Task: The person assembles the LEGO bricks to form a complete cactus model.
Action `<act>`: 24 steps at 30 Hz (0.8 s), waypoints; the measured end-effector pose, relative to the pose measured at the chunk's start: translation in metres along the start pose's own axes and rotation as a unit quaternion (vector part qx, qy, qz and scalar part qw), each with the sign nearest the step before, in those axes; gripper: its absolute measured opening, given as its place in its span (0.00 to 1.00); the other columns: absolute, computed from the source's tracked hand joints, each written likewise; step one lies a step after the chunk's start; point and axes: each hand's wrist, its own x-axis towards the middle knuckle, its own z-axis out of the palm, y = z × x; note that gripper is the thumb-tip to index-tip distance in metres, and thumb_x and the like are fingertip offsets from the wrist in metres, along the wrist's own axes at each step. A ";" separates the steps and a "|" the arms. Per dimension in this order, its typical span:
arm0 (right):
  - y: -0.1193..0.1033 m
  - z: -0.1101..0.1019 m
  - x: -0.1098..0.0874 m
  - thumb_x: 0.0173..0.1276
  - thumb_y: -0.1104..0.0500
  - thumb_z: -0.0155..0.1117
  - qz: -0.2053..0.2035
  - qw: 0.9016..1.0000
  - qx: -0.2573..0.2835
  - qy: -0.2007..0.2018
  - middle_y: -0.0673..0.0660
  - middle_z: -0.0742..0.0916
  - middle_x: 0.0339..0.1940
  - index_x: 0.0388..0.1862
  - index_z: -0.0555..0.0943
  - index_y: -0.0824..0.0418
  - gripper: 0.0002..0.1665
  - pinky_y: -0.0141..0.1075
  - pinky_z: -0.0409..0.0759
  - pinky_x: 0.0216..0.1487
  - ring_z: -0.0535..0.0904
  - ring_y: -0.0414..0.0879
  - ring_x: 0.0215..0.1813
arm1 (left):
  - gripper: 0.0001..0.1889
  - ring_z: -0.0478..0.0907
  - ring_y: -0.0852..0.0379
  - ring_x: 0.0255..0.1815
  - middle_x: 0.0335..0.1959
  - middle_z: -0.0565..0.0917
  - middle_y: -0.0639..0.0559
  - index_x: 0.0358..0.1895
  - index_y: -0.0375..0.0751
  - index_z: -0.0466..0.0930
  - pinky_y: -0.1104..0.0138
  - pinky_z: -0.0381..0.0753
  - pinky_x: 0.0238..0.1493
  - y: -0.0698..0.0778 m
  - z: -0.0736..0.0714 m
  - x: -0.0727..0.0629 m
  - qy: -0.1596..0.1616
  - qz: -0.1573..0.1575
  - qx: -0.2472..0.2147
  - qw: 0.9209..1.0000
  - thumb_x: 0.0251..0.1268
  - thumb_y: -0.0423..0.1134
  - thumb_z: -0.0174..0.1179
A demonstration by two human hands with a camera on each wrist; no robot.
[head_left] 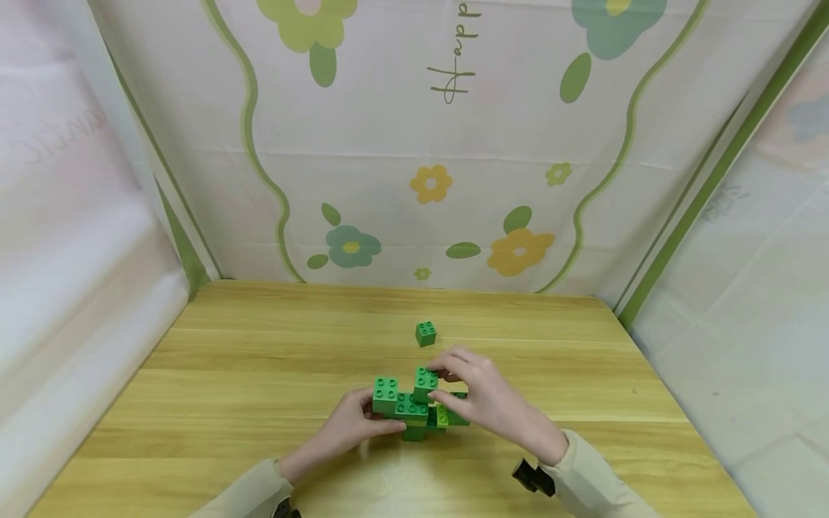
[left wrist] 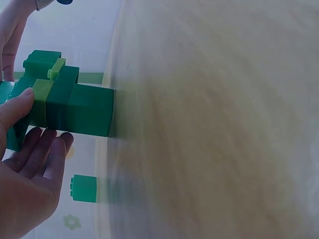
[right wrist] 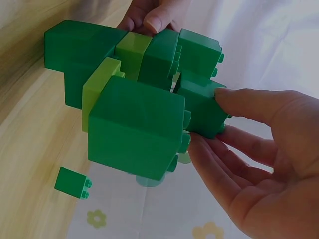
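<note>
A stack of joined toy building bricks (head_left: 411, 409), dark green with lime green layers, is near the table's front. My left hand (head_left: 352, 419) grips its left side, thumb in front and fingers behind. In the right wrist view, my right hand (right wrist: 269, 144) pinches a green brick (right wrist: 202, 107) between thumb and fingers. That brick is against the studs on top of the stack, slightly tilted, with a narrow gap at one edge. Another green brick (head_left: 385, 392) sits on the stack's left end. The left wrist view shows the stack's smooth sides (left wrist: 89, 109).
One loose green brick (head_left: 425, 334) stands on the wooden table (head_left: 272, 345) beyond the hands. A white cloth (head_left: 401, 129) printed with flowers hangs behind the table's far edge, and pale cloth sides (head_left: 84, 216) flank it.
</note>
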 end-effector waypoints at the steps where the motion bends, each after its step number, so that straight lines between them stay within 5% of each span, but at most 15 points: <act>1: -0.001 0.000 0.000 0.59 0.63 0.75 0.000 1.000 0.002 -0.002 0.53 0.85 0.43 0.50 0.82 0.63 0.20 0.26 0.86 0.43 0.85 0.42 0.43 | 0.24 0.84 0.66 0.45 0.51 0.87 0.44 0.56 0.40 0.81 0.75 0.83 0.47 0.000 0.000 0.000 0.000 0.000 0.000 1.000 0.56 0.43 0.73; 24: -0.008 0.003 0.000 0.60 0.62 0.74 -0.012 0.999 -0.009 -0.034 0.54 0.85 0.45 0.51 0.81 0.63 0.20 0.23 0.84 0.43 0.84 0.41 0.43 | 0.24 0.84 0.67 0.44 0.51 0.87 0.43 0.56 0.39 0.81 0.76 0.83 0.46 -0.002 0.000 0.000 -0.001 0.010 -0.003 1.000 0.56 0.42 0.73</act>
